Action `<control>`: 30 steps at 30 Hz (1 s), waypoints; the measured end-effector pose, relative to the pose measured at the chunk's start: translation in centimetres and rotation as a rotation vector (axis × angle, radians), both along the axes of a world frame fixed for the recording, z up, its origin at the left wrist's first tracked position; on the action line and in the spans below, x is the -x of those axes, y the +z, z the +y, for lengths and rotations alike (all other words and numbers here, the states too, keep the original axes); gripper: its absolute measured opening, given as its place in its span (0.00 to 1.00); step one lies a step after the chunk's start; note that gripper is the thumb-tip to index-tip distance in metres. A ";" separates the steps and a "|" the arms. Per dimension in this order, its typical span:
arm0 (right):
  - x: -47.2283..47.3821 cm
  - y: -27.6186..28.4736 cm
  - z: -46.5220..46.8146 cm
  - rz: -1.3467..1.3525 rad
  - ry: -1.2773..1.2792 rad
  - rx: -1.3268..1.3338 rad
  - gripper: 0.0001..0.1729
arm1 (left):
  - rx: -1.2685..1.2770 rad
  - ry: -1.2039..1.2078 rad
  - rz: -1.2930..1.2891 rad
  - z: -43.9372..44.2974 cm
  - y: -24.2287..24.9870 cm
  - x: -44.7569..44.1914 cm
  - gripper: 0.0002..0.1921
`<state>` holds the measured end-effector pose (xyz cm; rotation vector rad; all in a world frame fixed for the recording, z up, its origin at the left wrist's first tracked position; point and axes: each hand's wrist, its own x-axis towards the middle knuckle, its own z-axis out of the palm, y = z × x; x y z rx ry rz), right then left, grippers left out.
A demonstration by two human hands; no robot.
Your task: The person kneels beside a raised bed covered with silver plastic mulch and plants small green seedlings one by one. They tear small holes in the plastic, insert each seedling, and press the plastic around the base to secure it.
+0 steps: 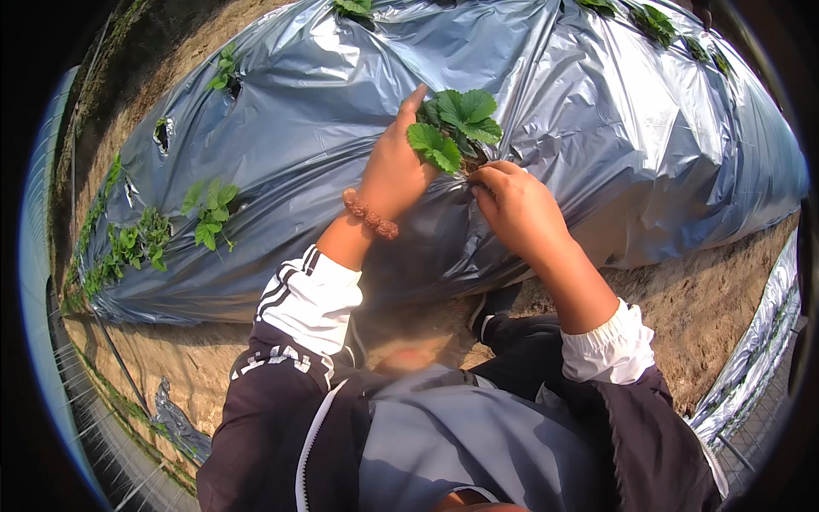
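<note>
A strawberry plant (470,115) with broad toothed green leaves pokes through a hole in silvery plastic mulch film (307,109). My left hand (398,163), a beaded bracelet (370,214) at its wrist, lies against the plant's left side. One digit points away from me along the leaves; the other fingers are hidden beneath a leaf, so their grip is unclear. At the near right edge of the hole, the bent fingers of my right hand (515,198) pinch the film close to the plant's base. Creases in the film run out from that spot.
More strawberry plants (214,208) grow through the film at left and along the far side. A torn hole (163,134) shows at upper left. Bare soil (646,301) borders the covered bed, with my shoe (483,317) beside it. Loose film (176,416) lies at lower left.
</note>
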<state>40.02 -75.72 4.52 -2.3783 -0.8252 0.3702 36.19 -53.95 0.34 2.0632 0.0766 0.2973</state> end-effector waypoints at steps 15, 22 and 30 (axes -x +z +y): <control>8.0 4.5 5.6 0.014 1.173 0.355 0.08 | -0.495 0.008 -0.106 0.2 -0.5 2.6 0.64; 10.8 5.0 2.6 -0.096 1.203 0.228 0.15 | -0.583 0.135 0.071 -1.6 -0.9 4.1 0.62; 12.9 6.6 -4.5 0.056 1.178 0.297 0.19 | -0.164 0.631 -0.031 -5.8 -0.6 15.0 0.39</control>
